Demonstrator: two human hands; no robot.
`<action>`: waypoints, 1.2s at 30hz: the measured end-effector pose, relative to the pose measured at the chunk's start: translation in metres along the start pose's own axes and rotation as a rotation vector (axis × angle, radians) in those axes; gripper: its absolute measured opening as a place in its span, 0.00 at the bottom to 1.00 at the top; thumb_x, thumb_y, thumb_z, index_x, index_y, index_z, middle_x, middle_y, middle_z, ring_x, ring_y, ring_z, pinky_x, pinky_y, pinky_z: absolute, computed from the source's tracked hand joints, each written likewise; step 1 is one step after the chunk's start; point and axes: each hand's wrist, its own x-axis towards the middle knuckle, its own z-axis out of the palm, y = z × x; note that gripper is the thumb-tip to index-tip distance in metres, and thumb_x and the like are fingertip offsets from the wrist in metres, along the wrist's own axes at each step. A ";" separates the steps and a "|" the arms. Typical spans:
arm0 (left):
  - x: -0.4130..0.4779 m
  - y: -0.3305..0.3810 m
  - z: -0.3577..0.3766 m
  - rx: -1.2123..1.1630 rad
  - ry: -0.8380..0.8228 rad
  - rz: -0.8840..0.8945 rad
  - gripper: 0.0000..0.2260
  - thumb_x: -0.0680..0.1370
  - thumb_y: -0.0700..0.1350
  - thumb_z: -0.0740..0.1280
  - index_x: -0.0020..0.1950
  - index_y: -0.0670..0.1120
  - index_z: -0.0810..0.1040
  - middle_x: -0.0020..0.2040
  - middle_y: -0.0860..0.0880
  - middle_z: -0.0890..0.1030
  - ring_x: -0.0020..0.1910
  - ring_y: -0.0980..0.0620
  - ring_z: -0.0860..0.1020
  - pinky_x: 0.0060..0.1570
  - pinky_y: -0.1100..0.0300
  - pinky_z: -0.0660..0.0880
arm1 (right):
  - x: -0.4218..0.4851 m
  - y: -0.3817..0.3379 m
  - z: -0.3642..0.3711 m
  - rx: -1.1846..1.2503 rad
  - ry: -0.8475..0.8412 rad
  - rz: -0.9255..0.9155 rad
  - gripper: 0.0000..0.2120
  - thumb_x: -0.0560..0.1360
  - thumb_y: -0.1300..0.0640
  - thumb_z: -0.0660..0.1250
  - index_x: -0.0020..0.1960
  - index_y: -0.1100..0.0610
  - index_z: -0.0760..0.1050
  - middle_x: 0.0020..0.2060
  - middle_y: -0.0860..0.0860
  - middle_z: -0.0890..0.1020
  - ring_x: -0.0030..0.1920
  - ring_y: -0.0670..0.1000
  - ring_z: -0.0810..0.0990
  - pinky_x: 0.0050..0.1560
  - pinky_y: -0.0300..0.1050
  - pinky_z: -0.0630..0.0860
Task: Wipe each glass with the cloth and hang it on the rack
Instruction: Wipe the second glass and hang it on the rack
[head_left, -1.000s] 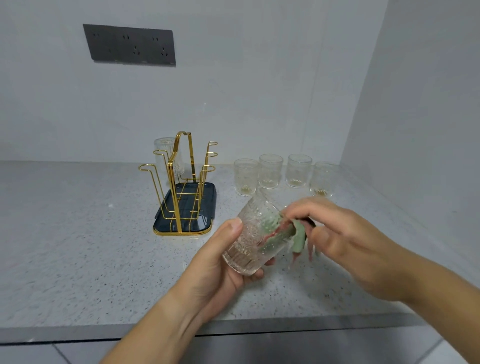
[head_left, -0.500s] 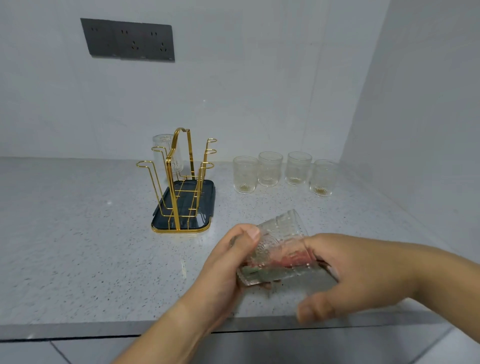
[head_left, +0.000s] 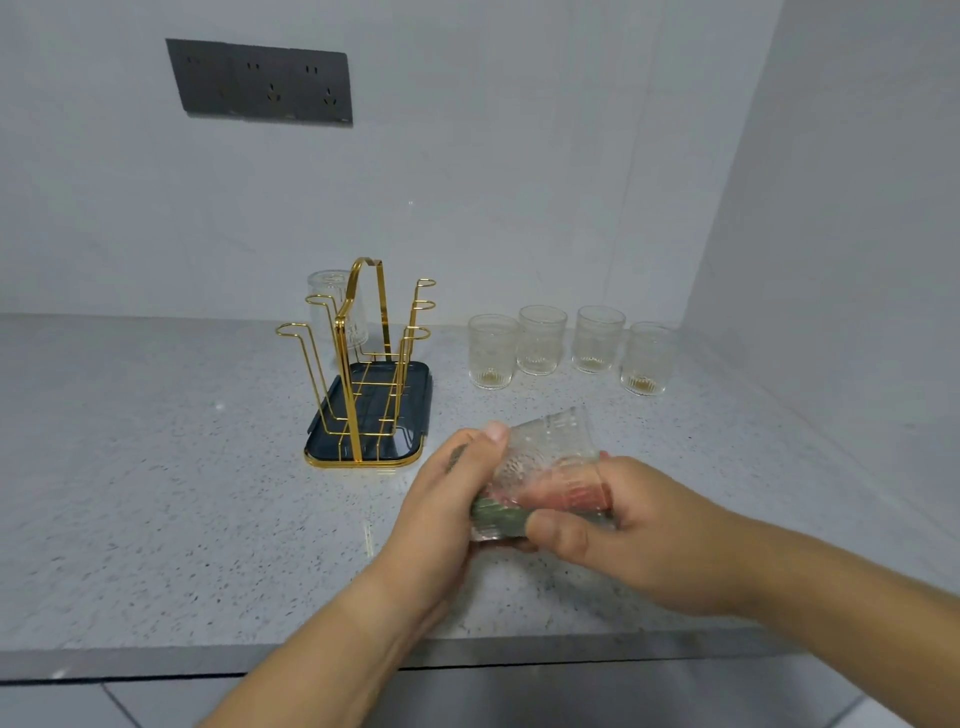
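A clear ribbed glass (head_left: 545, 457) lies tilted between my hands above the counter's front part. My left hand (head_left: 441, 514) grips its base end, thumb across the top. My right hand (head_left: 628, 525) has fingers pushed inside the glass with the green cloth (head_left: 498, 514), which shows through the wall near the bottom. The gold wire rack (head_left: 363, 358) on its dark tray (head_left: 410, 410) stands behind and to the left. One glass (head_left: 337, 306) hangs upside down on a far peg. Several glasses (head_left: 492, 351) stand upright in a row to the rack's right.
The speckled grey counter (head_left: 156, 493) ends at a front edge (head_left: 130, 665) near me. A side wall (head_left: 857, 260) closes the right, close to the last glass (head_left: 647, 358). A dark socket panel (head_left: 262, 83) sits on the back wall.
The glass has swung round from mouth-up-right to lying across my hands. My right hand went from holding the cloth at the rim to pushing it deep inside.
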 end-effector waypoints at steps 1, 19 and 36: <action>0.000 0.004 0.001 -0.029 -0.007 -0.086 0.28 0.75 0.63 0.71 0.58 0.38 0.82 0.53 0.33 0.85 0.52 0.31 0.83 0.53 0.37 0.81 | 0.001 0.003 0.002 -0.149 0.026 -0.035 0.15 0.82 0.43 0.62 0.58 0.49 0.82 0.48 0.32 0.83 0.53 0.34 0.81 0.66 0.29 0.64; -0.002 -0.007 -0.013 0.178 -0.113 0.068 0.23 0.71 0.64 0.70 0.62 0.55 0.74 0.47 0.47 0.84 0.38 0.48 0.82 0.36 0.49 0.82 | 0.011 0.011 0.014 0.489 0.244 0.210 0.22 0.82 0.45 0.60 0.53 0.62 0.85 0.49 0.63 0.87 0.53 0.58 0.86 0.60 0.49 0.78; 0.004 0.013 -0.005 -0.127 -0.279 -0.515 0.29 0.80 0.67 0.59 0.48 0.45 0.88 0.36 0.43 0.80 0.25 0.51 0.76 0.19 0.66 0.69 | -0.002 0.031 0.007 -0.360 0.121 -0.066 0.13 0.82 0.45 0.61 0.59 0.45 0.83 0.56 0.36 0.84 0.62 0.39 0.78 0.80 0.46 0.48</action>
